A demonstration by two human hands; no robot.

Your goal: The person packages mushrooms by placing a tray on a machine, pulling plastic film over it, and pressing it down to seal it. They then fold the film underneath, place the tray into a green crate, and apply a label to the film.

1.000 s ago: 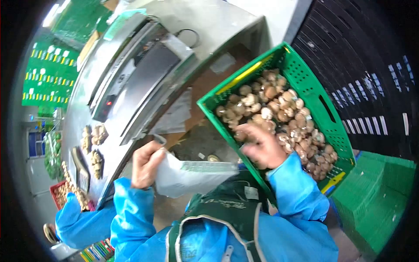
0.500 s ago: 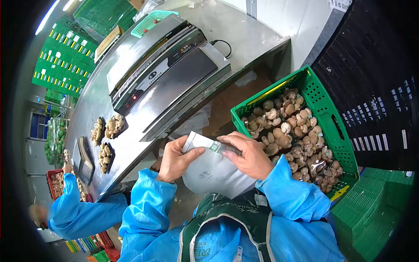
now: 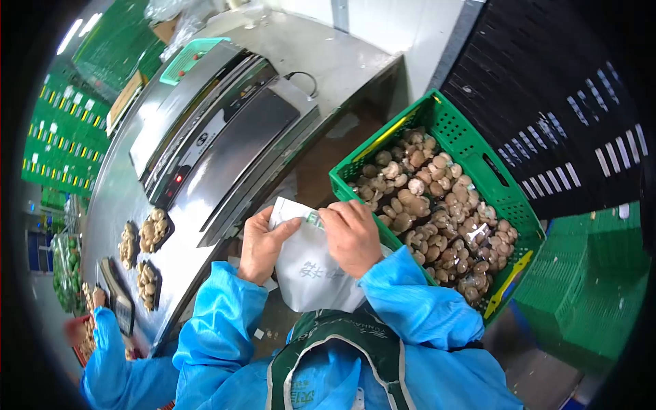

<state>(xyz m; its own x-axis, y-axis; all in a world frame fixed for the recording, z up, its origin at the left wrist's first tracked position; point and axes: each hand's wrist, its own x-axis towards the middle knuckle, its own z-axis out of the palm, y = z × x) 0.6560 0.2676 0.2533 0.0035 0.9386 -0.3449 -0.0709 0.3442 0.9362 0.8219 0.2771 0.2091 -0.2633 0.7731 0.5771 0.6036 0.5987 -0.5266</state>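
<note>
White bag [image 3: 316, 273], top fwd, long axis fore-aft, pinched near top by L hand [image 3: 262, 249] & R hand [image 3: 352, 239], both near-closed.

Turquoise basket [image 3: 199, 49] on metal table [image 3: 113, 188]

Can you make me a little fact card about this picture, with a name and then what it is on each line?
Left hand: pinching a floppy white thing
Right hand: pinching its top edge, by green print
Green crate: holds lots of brown mushrooms
Metal table: bears three small dark trays of pale food
Machine: on the table, red light glowing
Another person's hand: far left
White thing's contents: can't tell
</note>
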